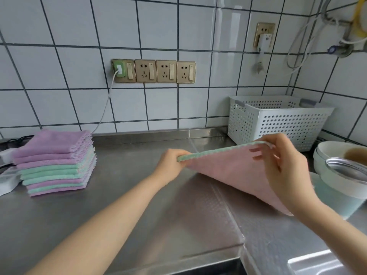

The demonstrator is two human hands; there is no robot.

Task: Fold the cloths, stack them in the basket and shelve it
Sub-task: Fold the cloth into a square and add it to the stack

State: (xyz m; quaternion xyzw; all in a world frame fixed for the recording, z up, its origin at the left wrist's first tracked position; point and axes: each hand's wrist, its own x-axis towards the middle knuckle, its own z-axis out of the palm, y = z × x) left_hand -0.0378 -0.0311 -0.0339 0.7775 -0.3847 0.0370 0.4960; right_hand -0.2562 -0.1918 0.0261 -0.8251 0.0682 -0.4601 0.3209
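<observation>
Pink cloth (pixel 236 171), green along its upper edge, held above the steel surface (pixel 123 207) by its two upper corners and hanging down toward the right, its lower corner near the front right. The left hand (pixel 170 163) pinches the left corner, its fingers (pixel 181 155) curled tight on the green edge; the right hand (pixel 284 165) holds the right corner, thumb and fingers clamped on the cloth, with the remaining fingers bent loosely in front of the pink face. A stack of folded cloths (pixel 55 165), purple and green in alternating layers, rests on the surface at far left, well apart from the held cloth. The white perforated basket (pixel 278 120) stands at the back right against the tiled wall (pixel 158 26), just behind the right hand; its inside is not visible. At the right edge, nested pale bowls (pixel 335 165) sit beside a metal strainer (pixel 345 167). A row of four wall sockets (pixel 154 71) is mounted above the surface; a white cable (pixel 106 108) runs from the leftmost one down behind the stack.
</observation>
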